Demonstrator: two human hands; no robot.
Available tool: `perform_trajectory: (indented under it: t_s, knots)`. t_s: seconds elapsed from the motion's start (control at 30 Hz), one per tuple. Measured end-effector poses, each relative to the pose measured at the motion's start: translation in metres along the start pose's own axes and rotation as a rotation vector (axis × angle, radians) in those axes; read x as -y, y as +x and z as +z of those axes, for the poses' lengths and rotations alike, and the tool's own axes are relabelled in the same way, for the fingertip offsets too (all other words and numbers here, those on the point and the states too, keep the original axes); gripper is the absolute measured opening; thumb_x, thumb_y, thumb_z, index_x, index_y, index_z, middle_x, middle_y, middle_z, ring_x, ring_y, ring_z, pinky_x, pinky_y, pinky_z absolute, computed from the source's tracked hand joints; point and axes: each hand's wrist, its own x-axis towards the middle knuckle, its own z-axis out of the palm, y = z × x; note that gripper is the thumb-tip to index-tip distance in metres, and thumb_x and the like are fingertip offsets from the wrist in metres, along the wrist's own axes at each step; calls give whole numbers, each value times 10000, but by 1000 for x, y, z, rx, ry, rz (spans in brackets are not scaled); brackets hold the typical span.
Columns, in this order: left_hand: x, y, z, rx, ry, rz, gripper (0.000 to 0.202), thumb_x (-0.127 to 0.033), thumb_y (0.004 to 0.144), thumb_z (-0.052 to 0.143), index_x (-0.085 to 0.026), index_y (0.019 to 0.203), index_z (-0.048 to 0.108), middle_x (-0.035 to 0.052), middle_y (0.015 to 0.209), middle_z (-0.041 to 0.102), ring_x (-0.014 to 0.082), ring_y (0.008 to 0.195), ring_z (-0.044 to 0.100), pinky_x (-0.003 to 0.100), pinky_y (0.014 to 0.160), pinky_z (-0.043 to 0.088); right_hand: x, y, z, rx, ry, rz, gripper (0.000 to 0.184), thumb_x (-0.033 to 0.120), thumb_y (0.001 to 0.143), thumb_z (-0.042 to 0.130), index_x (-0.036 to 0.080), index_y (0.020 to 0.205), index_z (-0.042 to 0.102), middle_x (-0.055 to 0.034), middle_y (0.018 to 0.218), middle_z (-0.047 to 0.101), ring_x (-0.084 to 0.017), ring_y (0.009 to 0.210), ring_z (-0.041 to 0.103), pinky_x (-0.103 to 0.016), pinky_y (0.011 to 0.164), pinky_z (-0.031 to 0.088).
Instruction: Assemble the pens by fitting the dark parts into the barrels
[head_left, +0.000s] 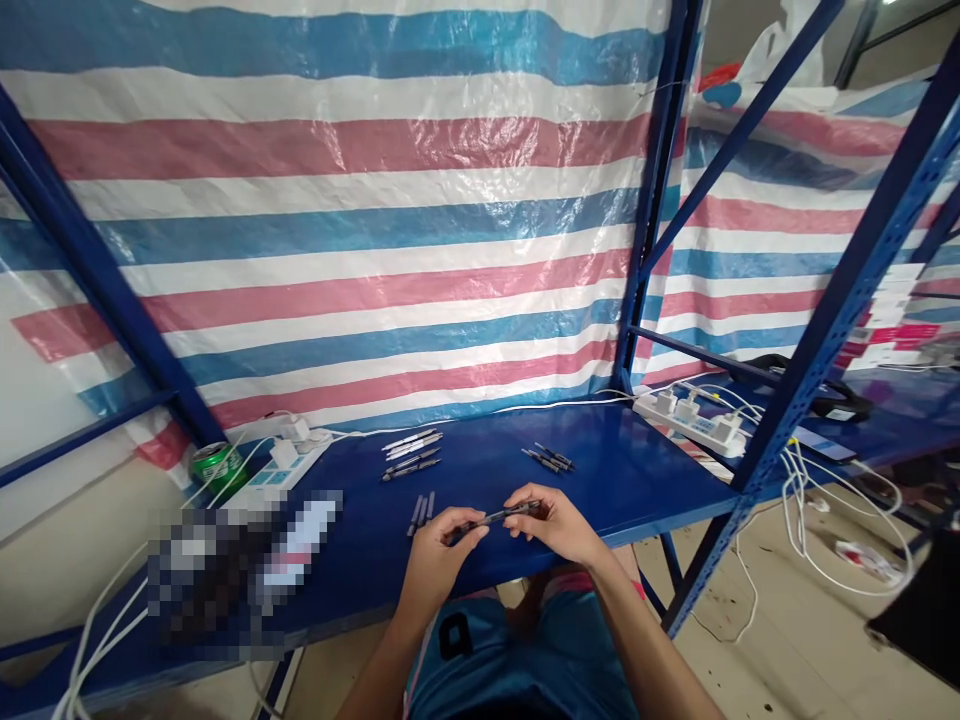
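A dark pen (pixel 496 517) is held level between both hands, just above the front edge of the blue table (pixel 600 480). My left hand (pixel 439 555) pinches its left end and my right hand (pixel 555 522) pinches its right end. Three short pen parts (pixel 421 512) lie just left of my left hand. Several pens (pixel 411 453) lie in a row farther back on the table. A smaller group of dark pens (pixel 549 459) lies behind my right hand.
A white power strip (pixel 279 468) and a green can (pixel 216 466) sit at the table's left. Another power strip (pixel 694 420) with plugs and white cables lies on the right. Blue rack posts (pixel 840 300) frame the table. A striped tarp (pixel 360 220) hangs behind.
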Motion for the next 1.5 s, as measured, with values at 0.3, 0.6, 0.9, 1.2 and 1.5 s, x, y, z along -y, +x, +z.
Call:
perform_trajectory:
  t_s: [0.3, 0.6, 0.9, 1.2, 1.5]
  knots:
    - [2, -4, -3, 18, 24, -47, 214, -442, 838, 808, -231, 868, 811, 91, 1068, 823, 309, 1060, 770, 414, 952, 618, -8, 0, -7, 73, -19, -2, 444, 591, 885, 789, 158, 963, 740, -28, 700, 725, -143, 559, 631, -272, 579, 502]
    - [0, -2, -4, -36, 6, -65, 347, -500, 829, 816, -230, 1048, 817, 87, 1086, 818, 288, 1021, 767, 368, 921, 610, -8, 1, -9, 37, -45, -99, 415, 529, 870, 819, 193, 1108, 773, -58, 940, 780, -190, 802, 717, -312, 738, 548]
    - [3, 1, -9, -43, -15, -121, 366, -521, 793, 842, -221, 1001, 843, 100, 1052, 829, 312, 984, 778, 382, 882, 625, -9, -2, -9, 61, -27, -72, 413, 573, 919, 761, 168, 987, 709, -37, 792, 745, -151, 667, 658, -280, 656, 512]
    - [2, -1, -8, 5, -39, -57, 274, -491, 810, 824, -231, 894, 817, 91, 1064, 821, 294, 994, 779, 368, 879, 632, -9, 3, -5, 12, -63, -31, 490, 633, 890, 762, 174, 1060, 740, -32, 775, 725, -151, 640, 634, -276, 620, 483]
    - [1, 26, -57, -181, 307, -6, 371, -570, 876, 709, -261, 1051, 816, 52, 1117, 815, 273, 941, 760, 346, 843, 599, -16, 5, -10, -136, 53, -34, 660, 672, 855, 771, 204, 1300, 632, -34, 800, 729, -176, 648, 633, -281, 567, 467]
